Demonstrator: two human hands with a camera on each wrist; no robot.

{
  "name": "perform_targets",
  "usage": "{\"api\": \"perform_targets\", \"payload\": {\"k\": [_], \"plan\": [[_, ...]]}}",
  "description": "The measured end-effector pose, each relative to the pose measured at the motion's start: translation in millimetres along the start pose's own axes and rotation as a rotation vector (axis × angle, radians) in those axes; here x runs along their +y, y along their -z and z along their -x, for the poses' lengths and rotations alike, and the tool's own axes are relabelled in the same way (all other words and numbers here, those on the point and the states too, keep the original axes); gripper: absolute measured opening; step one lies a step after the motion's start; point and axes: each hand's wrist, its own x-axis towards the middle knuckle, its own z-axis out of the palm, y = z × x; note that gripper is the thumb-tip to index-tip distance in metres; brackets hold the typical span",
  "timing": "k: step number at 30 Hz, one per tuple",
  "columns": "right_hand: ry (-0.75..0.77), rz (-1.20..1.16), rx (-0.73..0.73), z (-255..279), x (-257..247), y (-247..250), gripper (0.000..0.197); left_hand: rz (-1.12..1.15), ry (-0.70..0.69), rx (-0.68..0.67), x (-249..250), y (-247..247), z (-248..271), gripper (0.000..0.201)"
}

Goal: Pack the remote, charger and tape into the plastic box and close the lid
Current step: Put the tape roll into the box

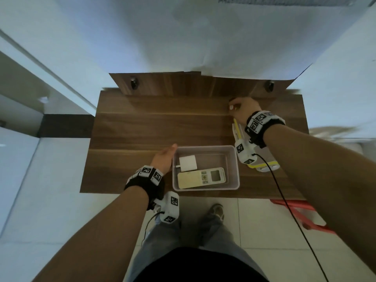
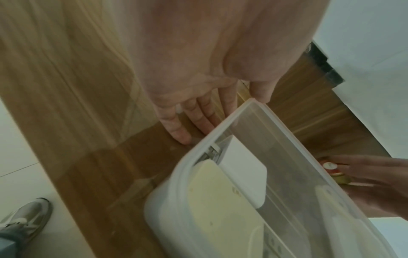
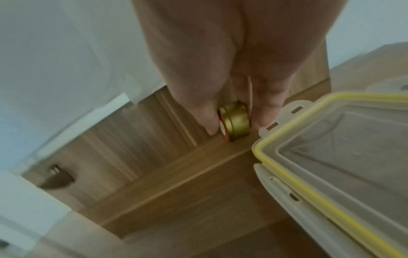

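Observation:
The clear plastic box (image 1: 237,174) (image 2: 260,111) stands open near the table's front edge. Inside lie the white charger (image 1: 188,163) (image 2: 243,176) and the cream remote (image 1: 201,178) (image 2: 223,218). My left hand (image 1: 164,157) (image 2: 198,111) rests with straight fingers against the box's left wall. At the back right my right hand (image 1: 237,106) (image 3: 234,120) pinches the small gold roll of tape (image 3: 235,120) (image 2: 333,170) between thumb and fingers, just above the table. The yellow-rimmed lid (image 1: 264,165) (image 3: 331,157) lies upside down right of the box, under my right wrist.
The brown wooden table (image 1: 152,127) has a raised back panel with two dark fittings (image 1: 133,82). A white wall lies behind. A red stool (image 1: 301,212) stands on the floor at the front right. My shoes (image 1: 216,210) are below the table edge.

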Motion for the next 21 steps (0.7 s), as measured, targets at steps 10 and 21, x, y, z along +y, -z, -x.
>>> {"api": "perform_targets", "payload": {"k": [10,21], "plan": [[0.050,-0.811,-0.257,124,-20,4,0.060,-0.011,-0.006,0.052,3,-6,17,0.065],[-0.321,-0.801,-0.283,163,-8,-77,0.029,0.022,0.027,0.054,-1,0,19,0.072]]}}
